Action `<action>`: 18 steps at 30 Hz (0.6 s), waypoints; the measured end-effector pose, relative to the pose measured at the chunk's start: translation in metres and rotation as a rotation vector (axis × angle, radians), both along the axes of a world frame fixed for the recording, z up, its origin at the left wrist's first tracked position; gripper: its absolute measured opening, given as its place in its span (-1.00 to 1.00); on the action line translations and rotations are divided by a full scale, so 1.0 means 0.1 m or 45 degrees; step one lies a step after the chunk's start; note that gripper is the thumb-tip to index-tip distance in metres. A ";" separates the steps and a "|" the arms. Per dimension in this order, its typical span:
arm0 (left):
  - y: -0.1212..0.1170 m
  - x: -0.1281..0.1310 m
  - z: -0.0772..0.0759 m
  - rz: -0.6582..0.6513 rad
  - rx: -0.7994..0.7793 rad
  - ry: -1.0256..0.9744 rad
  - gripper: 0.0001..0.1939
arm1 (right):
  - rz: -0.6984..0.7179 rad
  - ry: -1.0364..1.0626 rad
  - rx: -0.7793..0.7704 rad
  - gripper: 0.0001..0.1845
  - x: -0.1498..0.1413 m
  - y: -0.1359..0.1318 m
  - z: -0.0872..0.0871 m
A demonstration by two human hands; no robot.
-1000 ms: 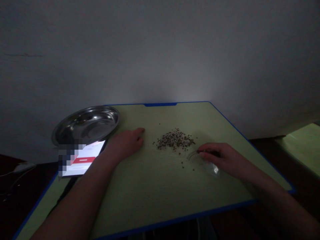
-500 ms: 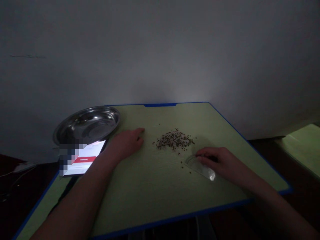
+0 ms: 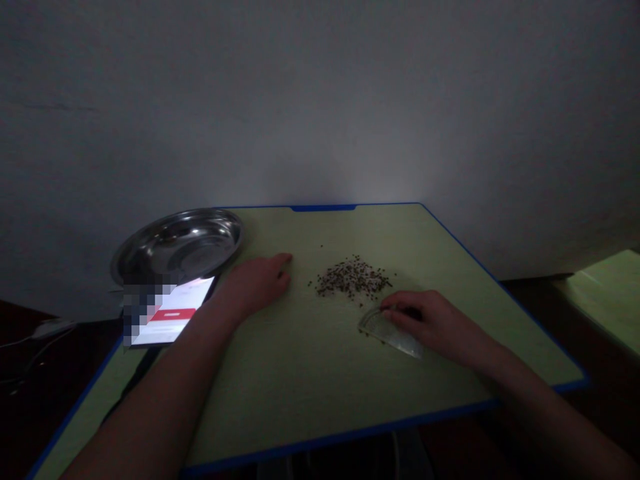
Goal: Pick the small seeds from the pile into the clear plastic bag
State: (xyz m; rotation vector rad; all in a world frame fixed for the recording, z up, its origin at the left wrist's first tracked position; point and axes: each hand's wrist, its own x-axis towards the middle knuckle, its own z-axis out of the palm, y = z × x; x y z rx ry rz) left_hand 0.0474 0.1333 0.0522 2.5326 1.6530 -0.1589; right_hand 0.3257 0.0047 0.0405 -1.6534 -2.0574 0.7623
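Observation:
A clear plastic protractor (image 3: 393, 330) is pinched between the thumb and fingers of my right hand (image 3: 417, 319). It is held low over the table, close to the near right side of a loose pile of small dark and white grains (image 3: 353, 278); their exact kind is too small to tell. A few dark grains lie by the protractor's edge. To the left of the pile, my left hand (image 3: 260, 285) rests on the tabletop with the index finger stretched out and the thumb apart, holding nothing.
The pale green table (image 3: 300, 387) has a blue edge and stands against a grey wall (image 3: 320, 100). A shiny steel basin (image 3: 185, 247) sits at the back left. In front of it a device with a lit screen (image 3: 175, 313) lies partly behind my left forearm.
My right hand has shifted slightly left with the protractor, over the spot where stray dark grains lay. My left hand stays in place; the view has tilted a little.

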 end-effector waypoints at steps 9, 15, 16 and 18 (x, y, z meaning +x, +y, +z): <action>0.01 0.00 -0.03 -0.015 0.039 0.010 -0.44 | 0.108 0.016 -0.051 -0.76 -0.20 -0.07 -0.03; 0.01 0.00 -0.04 -0.011 0.038 0.003 -0.44 | 0.187 0.037 -0.086 -0.79 -0.38 -0.17 0.02; 0.01 0.00 -0.04 -0.013 0.041 -0.002 -0.45 | 0.205 0.028 -0.086 -0.80 -0.41 -0.20 0.02; 0.00 0.00 -0.04 -0.021 0.046 -0.012 -0.45 | 0.237 0.002 -0.096 -0.80 -0.45 -0.25 0.03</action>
